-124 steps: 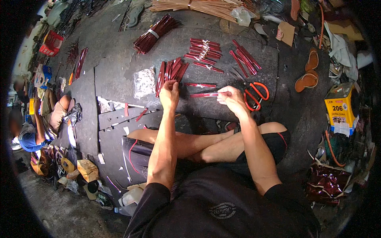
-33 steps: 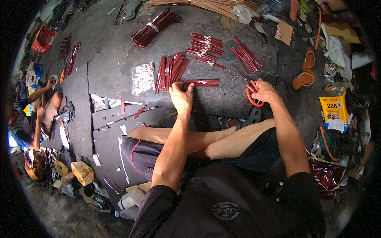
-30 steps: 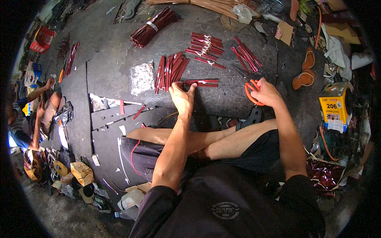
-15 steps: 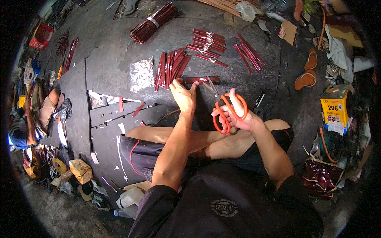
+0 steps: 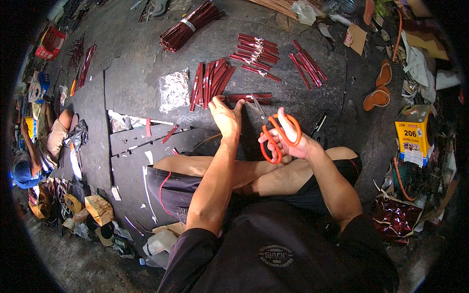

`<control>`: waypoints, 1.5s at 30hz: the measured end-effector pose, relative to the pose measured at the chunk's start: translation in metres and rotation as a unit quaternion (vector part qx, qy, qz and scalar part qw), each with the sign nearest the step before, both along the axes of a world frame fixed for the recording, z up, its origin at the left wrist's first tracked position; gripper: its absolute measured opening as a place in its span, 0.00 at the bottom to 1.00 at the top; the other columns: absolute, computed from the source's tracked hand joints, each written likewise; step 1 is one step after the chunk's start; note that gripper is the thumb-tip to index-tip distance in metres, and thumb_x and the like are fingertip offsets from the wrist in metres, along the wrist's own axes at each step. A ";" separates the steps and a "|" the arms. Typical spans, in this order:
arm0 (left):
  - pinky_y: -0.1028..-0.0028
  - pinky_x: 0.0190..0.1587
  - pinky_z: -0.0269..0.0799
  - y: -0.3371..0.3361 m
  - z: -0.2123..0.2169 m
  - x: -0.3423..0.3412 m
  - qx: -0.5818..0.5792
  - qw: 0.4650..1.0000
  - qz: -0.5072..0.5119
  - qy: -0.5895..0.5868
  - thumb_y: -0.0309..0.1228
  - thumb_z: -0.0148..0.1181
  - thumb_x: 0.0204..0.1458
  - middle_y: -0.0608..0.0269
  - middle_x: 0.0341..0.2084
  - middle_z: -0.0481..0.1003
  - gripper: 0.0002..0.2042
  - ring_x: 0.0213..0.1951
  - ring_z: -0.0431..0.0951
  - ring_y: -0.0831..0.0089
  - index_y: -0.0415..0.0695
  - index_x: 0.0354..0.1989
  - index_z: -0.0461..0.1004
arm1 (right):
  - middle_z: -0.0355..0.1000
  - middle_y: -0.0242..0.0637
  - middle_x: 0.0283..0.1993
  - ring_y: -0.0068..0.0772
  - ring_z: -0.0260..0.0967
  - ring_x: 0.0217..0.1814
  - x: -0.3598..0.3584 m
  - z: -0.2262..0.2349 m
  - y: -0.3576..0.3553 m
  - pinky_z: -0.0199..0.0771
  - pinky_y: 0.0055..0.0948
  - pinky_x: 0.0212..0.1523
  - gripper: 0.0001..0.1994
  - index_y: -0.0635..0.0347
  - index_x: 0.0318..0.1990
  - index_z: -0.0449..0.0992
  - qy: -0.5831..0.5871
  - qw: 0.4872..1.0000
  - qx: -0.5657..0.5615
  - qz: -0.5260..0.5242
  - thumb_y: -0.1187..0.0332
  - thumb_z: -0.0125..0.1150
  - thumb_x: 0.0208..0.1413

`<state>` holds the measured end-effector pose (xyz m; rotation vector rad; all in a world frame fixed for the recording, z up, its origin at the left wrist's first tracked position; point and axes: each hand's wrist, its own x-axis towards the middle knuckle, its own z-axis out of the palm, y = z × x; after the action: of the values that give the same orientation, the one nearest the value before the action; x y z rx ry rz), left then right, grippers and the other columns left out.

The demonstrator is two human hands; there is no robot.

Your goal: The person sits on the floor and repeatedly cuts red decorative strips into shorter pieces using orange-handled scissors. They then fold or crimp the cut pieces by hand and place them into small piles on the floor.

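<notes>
My left hand (image 5: 225,117) presses on a short bundle of shiny dark red strips (image 5: 259,99) on the dark floor mat, thumb and fingers at its left part. In my right hand (image 5: 299,144) is a pair of scissors with orange handles (image 5: 299,132), fingers through the loops. The scissor blades stand apart, their tips close to the strips' near side; whether they touch is unclear. Left of the strips lies a fanned pile of red strips (image 5: 211,82). Beyond is a row of red strips with silvery ties (image 5: 255,52).
A clear bag of silvery pieces (image 5: 174,90), a thick banded bundle (image 5: 191,27) and loose strips (image 5: 309,63) lie around. Orange-brown sandals (image 5: 377,98) and a yellow tin (image 5: 413,134) stand at right. Another person wearing a blue cap (image 5: 23,172) sits at far left.
The scissors have shifted slightly left toward the strips. My left hand has stayed in place. At far left, the other person's blue cap has come into view.
</notes>
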<state>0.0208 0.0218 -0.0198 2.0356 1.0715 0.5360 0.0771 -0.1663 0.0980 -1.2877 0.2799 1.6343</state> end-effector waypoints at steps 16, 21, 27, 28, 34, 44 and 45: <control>0.57 0.52 0.65 0.000 0.003 0.000 0.002 1.000 0.001 -0.016 0.37 0.75 0.39 0.44 0.39 0.69 0.28 0.46 0.69 0.46 0.35 0.43 0.66 | 0.67 0.35 0.24 0.37 0.70 0.23 0.031 0.007 0.021 0.76 0.37 0.32 0.59 0.71 0.43 0.74 -0.021 0.991 -0.064 0.115 0.13 0.25 0.38; 0.59 0.50 0.66 -0.015 0.015 -0.006 -0.047 0.997 0.054 -0.038 0.33 0.69 0.46 0.43 0.37 0.68 0.21 0.43 0.69 0.45 0.35 0.41 0.65 | 0.67 0.38 0.30 0.34 0.70 0.32 0.065 0.020 0.040 0.76 0.43 0.41 0.65 0.77 0.44 0.69 0.012 0.979 -0.065 0.193 0.10 0.29 0.29; 0.64 0.53 0.68 -0.046 0.078 -0.017 -0.675 0.717 -0.150 -0.094 0.49 0.39 0.65 0.60 0.36 0.73 0.22 0.43 0.75 0.66 0.42 0.48 0.69 | 0.65 0.40 0.32 0.41 0.69 0.35 0.082 0.025 0.061 0.73 0.45 0.46 0.65 0.74 0.39 0.69 0.042 0.963 -0.092 0.250 0.08 0.25 0.24; 0.64 0.50 0.69 -0.051 0.077 -0.016 -0.710 0.678 -0.140 -0.128 0.48 0.38 0.66 0.61 0.33 0.72 0.21 0.40 0.74 0.68 0.42 0.47 0.68 | 0.65 0.40 0.32 0.42 0.69 0.35 0.083 0.026 0.064 0.72 0.45 0.46 0.64 0.73 0.38 0.68 0.042 0.962 -0.093 0.254 0.08 0.25 0.23; 0.67 0.39 0.71 -0.064 0.072 -0.007 -0.762 0.596 -0.073 -0.243 0.41 0.35 0.68 0.66 0.27 0.67 0.16 0.31 0.71 0.72 0.41 0.43 0.65 | 0.64 0.39 0.29 0.41 0.66 0.31 0.092 0.037 0.082 0.71 0.44 0.43 0.59 0.66 0.30 0.68 0.067 0.952 -0.111 0.276 0.09 0.21 0.26; 0.71 0.36 0.74 -0.068 0.050 0.000 -0.786 0.551 -0.018 -0.279 0.39 0.36 0.68 0.61 0.32 0.72 0.16 0.28 0.72 0.73 0.40 0.43 0.67 | 0.65 0.42 0.28 0.43 0.67 0.28 0.094 0.008 0.092 0.72 0.45 0.36 0.57 0.66 0.29 0.68 0.040 0.946 -0.130 0.294 0.10 0.23 0.30; 0.70 0.37 0.74 -0.064 0.051 -0.002 -0.764 0.601 -0.034 -0.234 0.39 0.37 0.67 0.61 0.33 0.72 0.16 0.29 0.73 0.72 0.40 0.44 0.68 | 0.65 0.43 0.30 0.44 0.69 0.29 0.095 0.010 0.091 0.73 0.47 0.37 0.57 0.67 0.32 0.68 0.026 0.946 -0.130 0.294 0.10 0.24 0.30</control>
<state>0.0192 -0.0425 0.0316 0.3143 0.6051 -0.0423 0.1722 -0.0756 0.1085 -1.6339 0.1499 2.1924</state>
